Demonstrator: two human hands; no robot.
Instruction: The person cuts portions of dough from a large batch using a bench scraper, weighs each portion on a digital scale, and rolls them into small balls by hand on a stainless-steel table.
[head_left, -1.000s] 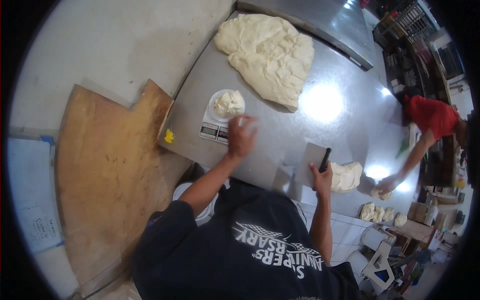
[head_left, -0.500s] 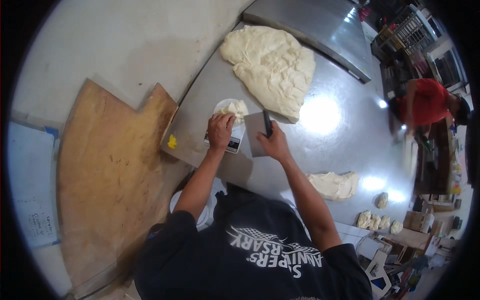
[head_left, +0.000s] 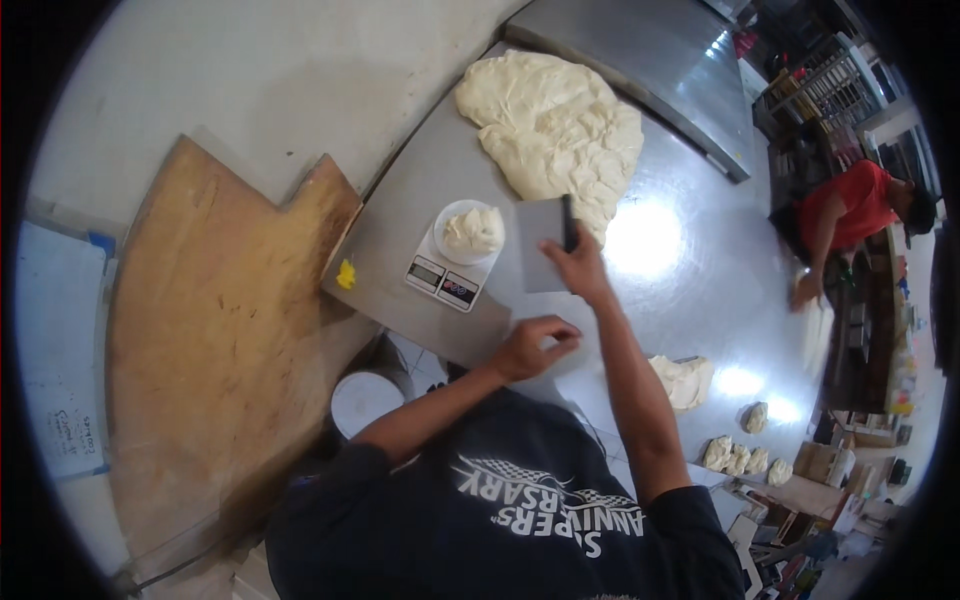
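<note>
My right hand point(head_left: 575, 255) grips the black handle of a flat metal scraper point(head_left: 537, 240), held beside the white kitchen scale point(head_left: 430, 282). A lump of dough point(head_left: 472, 228) sits in a white dish on that scale. My left hand point(head_left: 540, 342) is below the scale, over the steel table's near part, fingers curled; whatever they hold, if anything, is hidden. A large dough mass point(head_left: 545, 120) lies at the back of the steel table point(head_left: 400, 190). A flatter dough piece point(head_left: 680, 385) lies right of my right forearm, near several small lumps point(head_left: 735, 458).
A co-worker point(head_left: 845, 205) in red reaches onto the table's far right end. At left are a notched wooden board point(head_left: 220, 350) and a yellow scrap point(head_left: 346, 275). A white bucket point(head_left: 368, 400) stands below the table's near edge. A raised steel surface point(head_left: 640, 60) runs along the back.
My right hand has moved the scraper up and left toward the scale. My left hand reached the dough on the scale, then let go and drew down and right. The co-worker's arm has shifted.
</note>
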